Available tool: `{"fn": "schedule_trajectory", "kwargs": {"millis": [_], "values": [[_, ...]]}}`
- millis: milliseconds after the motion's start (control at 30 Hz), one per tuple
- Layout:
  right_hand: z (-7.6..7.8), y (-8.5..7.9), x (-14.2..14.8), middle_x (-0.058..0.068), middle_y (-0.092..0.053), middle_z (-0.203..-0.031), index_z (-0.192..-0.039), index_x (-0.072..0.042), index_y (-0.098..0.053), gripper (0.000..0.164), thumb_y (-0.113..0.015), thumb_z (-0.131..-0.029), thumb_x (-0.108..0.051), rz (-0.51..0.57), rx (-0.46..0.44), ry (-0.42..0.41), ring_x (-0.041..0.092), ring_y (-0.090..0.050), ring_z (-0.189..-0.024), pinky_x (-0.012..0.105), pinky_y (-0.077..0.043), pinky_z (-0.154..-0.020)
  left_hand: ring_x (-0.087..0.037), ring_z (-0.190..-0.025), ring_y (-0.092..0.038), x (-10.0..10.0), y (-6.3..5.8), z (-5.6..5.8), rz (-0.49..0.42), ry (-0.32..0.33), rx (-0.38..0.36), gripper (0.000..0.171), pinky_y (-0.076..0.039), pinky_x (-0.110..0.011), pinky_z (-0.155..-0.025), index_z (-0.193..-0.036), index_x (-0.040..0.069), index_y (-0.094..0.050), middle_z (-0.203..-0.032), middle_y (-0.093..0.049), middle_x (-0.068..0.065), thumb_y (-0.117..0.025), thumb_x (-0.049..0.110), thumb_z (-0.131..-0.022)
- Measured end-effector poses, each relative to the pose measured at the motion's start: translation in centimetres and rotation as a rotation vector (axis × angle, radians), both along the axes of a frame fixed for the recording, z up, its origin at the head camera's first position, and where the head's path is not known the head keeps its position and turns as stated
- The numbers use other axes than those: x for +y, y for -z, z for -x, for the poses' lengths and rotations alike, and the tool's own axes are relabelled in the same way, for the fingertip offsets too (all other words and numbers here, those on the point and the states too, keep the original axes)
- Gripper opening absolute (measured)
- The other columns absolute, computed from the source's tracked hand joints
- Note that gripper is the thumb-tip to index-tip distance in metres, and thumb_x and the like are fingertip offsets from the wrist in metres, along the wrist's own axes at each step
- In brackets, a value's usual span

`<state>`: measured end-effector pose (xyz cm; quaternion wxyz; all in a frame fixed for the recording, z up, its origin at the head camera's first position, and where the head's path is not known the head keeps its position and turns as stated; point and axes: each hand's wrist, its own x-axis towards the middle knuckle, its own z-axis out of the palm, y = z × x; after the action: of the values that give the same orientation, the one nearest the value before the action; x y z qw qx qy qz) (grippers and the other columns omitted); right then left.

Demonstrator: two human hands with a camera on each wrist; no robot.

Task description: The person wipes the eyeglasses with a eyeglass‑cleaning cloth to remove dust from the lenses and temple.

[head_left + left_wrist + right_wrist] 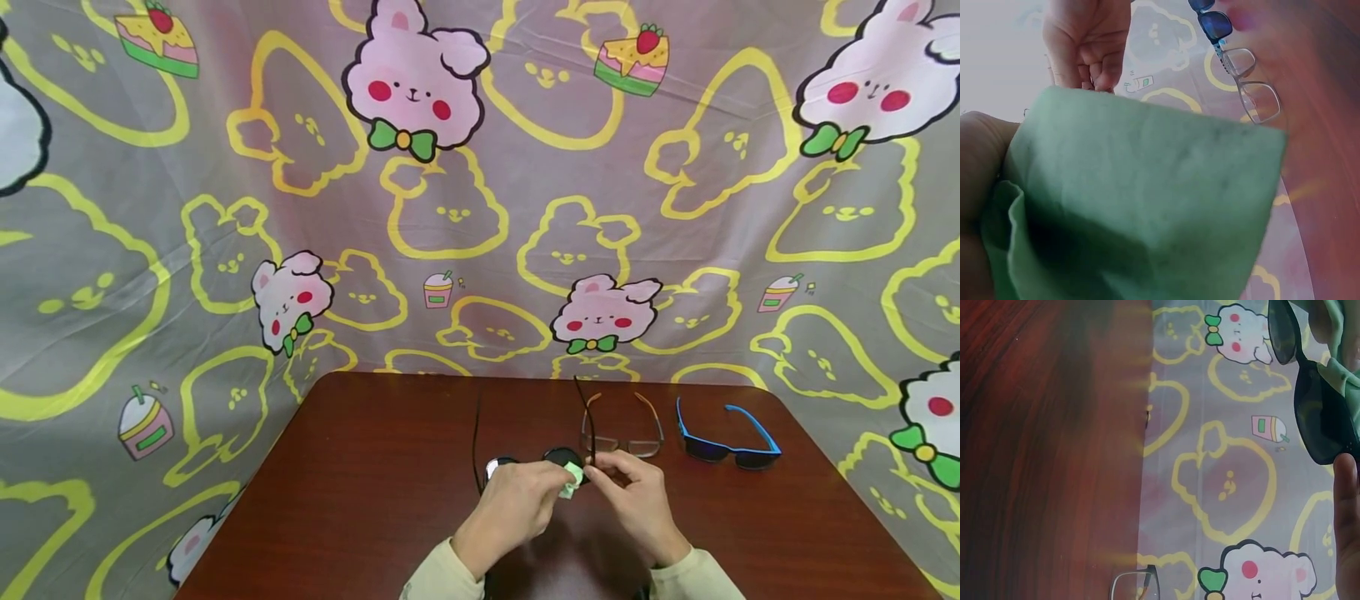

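Observation:
Black sunglasses (1321, 419) are held up over the table, their temples pointing away toward the back in the head view. My right hand (636, 498) grips them at the right hinge corner, between thumb and fingers. Pinched in my left hand (513, 504) is a light green cloth (1147, 181), which lies against the right lens (558, 456). In the left wrist view the cloth hides most of the sunglasses. The other lens is partly covered by my left hand in the head view.
Clear-lens eyeglasses (645, 448) with orange-brown temples lie behind my right hand. To their right are blue-framed sunglasses (731, 446). All stand on a dark red-brown wooden table (360, 475), with a patterned cartoon curtain (465, 192) along its back and sides.

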<state>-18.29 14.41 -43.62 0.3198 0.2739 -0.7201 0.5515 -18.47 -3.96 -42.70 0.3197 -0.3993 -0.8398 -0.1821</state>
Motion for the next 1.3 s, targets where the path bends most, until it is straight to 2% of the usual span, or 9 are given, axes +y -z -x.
{"fn": "schedule_trajectory", "kwargs": {"millis": [200, 433, 833, 1067, 1300], "values": [[0.17, 0.06, 0.21, 0.022, -0.065, -0.078, -0.082, 0.009, -0.066, 0.02, -0.067, -0.069, 0.025, -0.026, -0.031, -0.049, 0.006, -0.063, -0.068, 0.018, -0.051, -0.058, 0.001, -0.069, -0.062, 0.11, -0.12, 0.15, -0.024, -0.044, -0.017, 0.016, -0.043, -0.012, -0.052, -0.085, 0.021, -0.074, -0.088, -0.068, 0.013, -0.066, 0.008, -0.082], [0.11, 0.25, 0.2, 0.018, -0.066, -0.079, -0.083, 0.008, -0.067, 0.022, -0.067, -0.069, 0.025, -0.057, -0.023, -0.044, 0.008, -0.062, -0.066, 0.019, -0.051, -0.056, 0.001, -0.073, -0.064, 0.26, 0.03, 0.29, -0.055, -0.078, -0.016, 0.018, -0.046, -0.013, -0.055, -0.086, 0.022, -0.075, -0.09, -0.069, 0.013, -0.067, 0.006, -0.08], [0.17, 0.47, 0.05, 0.023, -0.064, -0.078, -0.083, 0.012, -0.065, 0.023, -0.066, -0.067, 0.028, -0.028, 0.003, -0.108, 0.008, -0.063, -0.069, 0.016, -0.05, -0.059, -0.003, -0.063, -0.063, 0.21, 0.56, 0.57, -0.052, -0.206, 0.034, 0.016, -0.043, -0.018, -0.044, -0.074, 0.023, -0.068, -0.087, -0.069, 0.014, -0.072, 0.007, -0.075], [-0.14, 0.14, 0.07, 0.02, -0.066, -0.079, -0.082, 0.01, -0.067, 0.022, -0.068, -0.067, 0.025, -0.045, -0.028, -0.063, 0.009, -0.063, -0.069, 0.018, -0.051, -0.06, -0.005, -0.063, -0.064, 0.13, 0.58, 0.47, -0.028, -0.237, 0.006, 0.014, -0.042, -0.019, -0.043, -0.076, 0.023, -0.069, -0.089, -0.069, 0.013, -0.072, 0.009, -0.076], [-0.29, -0.05, 0.08, 0.02, -0.066, -0.078, -0.081, 0.01, -0.068, 0.021, -0.07, -0.065, 0.025, -0.037, -0.011, -0.032, 0.007, -0.063, -0.07, 0.018, -0.051, -0.059, -0.006, -0.06, -0.063, 0.08, 0.38, 0.29, -0.003, -0.25, 0.012, 0.012, -0.041, -0.02, -0.042, -0.077, 0.022, -0.069, -0.086, -0.069, 0.012, -0.071, 0.01, -0.076]]}}
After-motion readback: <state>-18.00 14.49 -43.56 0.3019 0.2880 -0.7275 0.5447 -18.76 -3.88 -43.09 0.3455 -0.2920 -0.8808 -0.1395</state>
